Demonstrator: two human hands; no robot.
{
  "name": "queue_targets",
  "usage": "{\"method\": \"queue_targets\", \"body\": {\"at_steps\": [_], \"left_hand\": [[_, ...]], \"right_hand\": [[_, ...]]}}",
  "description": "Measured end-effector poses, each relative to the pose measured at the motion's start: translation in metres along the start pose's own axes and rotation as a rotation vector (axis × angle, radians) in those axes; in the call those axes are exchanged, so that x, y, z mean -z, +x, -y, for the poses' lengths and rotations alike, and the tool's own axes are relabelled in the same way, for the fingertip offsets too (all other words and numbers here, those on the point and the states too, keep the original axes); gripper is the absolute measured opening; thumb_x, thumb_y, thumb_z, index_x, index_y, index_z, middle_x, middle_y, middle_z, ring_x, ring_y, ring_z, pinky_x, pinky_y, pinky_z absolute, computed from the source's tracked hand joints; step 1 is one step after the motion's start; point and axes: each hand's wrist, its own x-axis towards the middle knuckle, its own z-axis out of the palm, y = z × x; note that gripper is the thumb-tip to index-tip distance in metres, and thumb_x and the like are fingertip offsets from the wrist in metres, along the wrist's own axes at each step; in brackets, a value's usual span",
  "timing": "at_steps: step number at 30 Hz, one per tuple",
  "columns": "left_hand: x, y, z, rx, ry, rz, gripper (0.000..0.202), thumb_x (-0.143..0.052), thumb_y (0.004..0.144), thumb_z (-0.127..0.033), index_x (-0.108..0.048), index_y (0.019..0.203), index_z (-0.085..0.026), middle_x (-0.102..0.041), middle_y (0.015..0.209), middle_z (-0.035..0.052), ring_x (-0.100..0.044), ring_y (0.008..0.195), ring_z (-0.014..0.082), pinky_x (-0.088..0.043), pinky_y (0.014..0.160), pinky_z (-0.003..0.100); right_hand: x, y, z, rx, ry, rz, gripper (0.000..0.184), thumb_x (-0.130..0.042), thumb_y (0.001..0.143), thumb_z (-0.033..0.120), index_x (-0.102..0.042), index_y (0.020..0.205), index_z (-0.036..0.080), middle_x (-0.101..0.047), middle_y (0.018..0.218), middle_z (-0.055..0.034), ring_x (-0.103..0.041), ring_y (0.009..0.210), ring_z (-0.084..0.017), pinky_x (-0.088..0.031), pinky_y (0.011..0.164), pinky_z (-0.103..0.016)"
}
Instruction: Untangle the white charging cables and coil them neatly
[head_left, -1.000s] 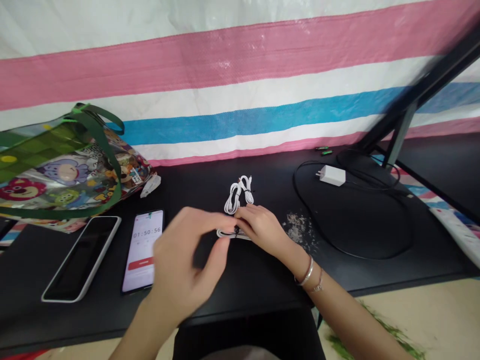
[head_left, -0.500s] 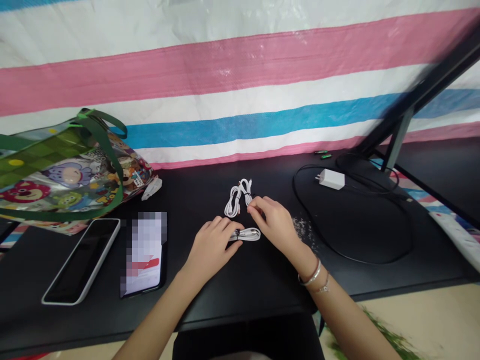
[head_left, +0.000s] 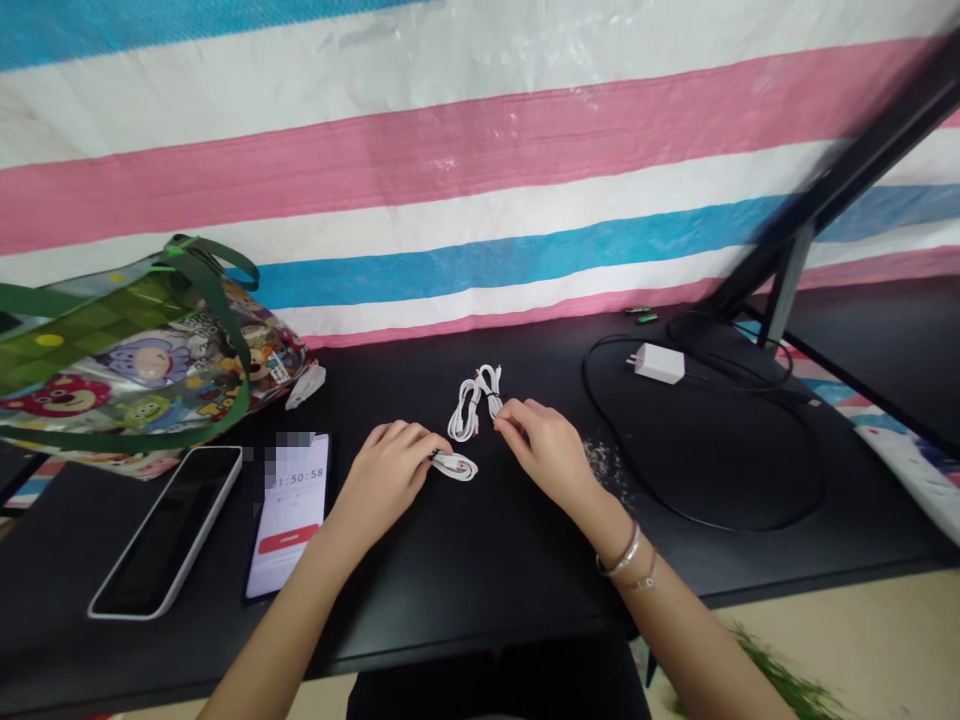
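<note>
My left hand [head_left: 386, 475] is closed on one end of a coiled white cable [head_left: 459, 467] with a dark tie, at the middle of the black table. The coil's free loop points right. Behind it, two more coiled white cables lie side by side, a left one [head_left: 463, 410] and a right one [head_left: 490, 382] with a black tie round it. My right hand [head_left: 547, 440] is pinched at the near end of the right coil. Its thumb and index fingertips meet there, and the other fingers are curled.
Left are a cartoon-print bag [head_left: 150, 370], a white-framed device [head_left: 169, 530] and a phone [head_left: 289, 520] showing a timer. Right are a white charger [head_left: 658, 363], a looped black cable [head_left: 637, 475], white crumbs [head_left: 604, 462], small green items [head_left: 643, 315] and a power strip [head_left: 911, 475].
My left hand has moved left, drawing its coiled white cable away from my right hand. The right hand stays at the same coil. The camera view has shifted slightly.
</note>
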Motion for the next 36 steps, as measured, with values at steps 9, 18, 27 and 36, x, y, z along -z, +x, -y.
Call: {"method": "queue_targets", "body": {"at_steps": [9,18,27,36], "left_hand": [[0.014,0.021,0.006,-0.028,-0.072,0.050,0.029,-0.042,0.086,-0.009,-0.064,0.096,-0.025,-0.069,0.094,-0.0002,-0.059,0.093,0.0183,-0.042,0.091,0.037],[0.007,0.049,-0.016,0.103,-0.078,-0.078,0.029,-0.048,0.087,-0.013,-0.058,0.112,-0.023,-0.063,0.117,0.0044,-0.055,0.110,0.0217,-0.045,0.094,0.036],[-0.017,0.049,-0.016,0.181,-0.139,-0.082,0.028,-0.048,0.089,-0.017,-0.055,0.115,-0.023,-0.060,0.122,0.0050,-0.055,0.112,0.0214,-0.045,0.097,0.037],[-0.023,0.050,-0.013,0.223,-0.207,-0.136,0.024,-0.046,0.088,-0.017,-0.058,0.108,-0.024,-0.062,0.117,0.0042,-0.058,0.109,0.0219,-0.047,0.094,0.038]], "right_hand": [[0.000,0.000,0.002,-0.008,0.018,0.041,0.019,-0.049,0.089,0.017,-0.057,0.073,0.021,-0.055,0.061,0.0006,-0.052,0.058,-0.015,-0.033,0.055,-0.024],[0.001,0.001,-0.003,-0.050,0.003,-0.018,0.017,-0.046,0.088,0.017,-0.055,0.074,0.021,-0.059,0.062,-0.0004,-0.056,0.059,-0.017,-0.035,0.057,-0.025],[0.005,0.003,-0.012,-0.156,0.036,-0.073,0.013,-0.044,0.084,0.016,-0.053,0.077,0.022,-0.062,0.067,-0.0020,-0.059,0.062,-0.018,-0.039,0.058,-0.027],[-0.001,0.002,-0.010,-0.130,0.039,-0.036,0.013,-0.048,0.083,0.013,-0.052,0.075,0.022,-0.063,0.067,-0.0017,-0.060,0.065,-0.018,-0.040,0.059,-0.027]]}}
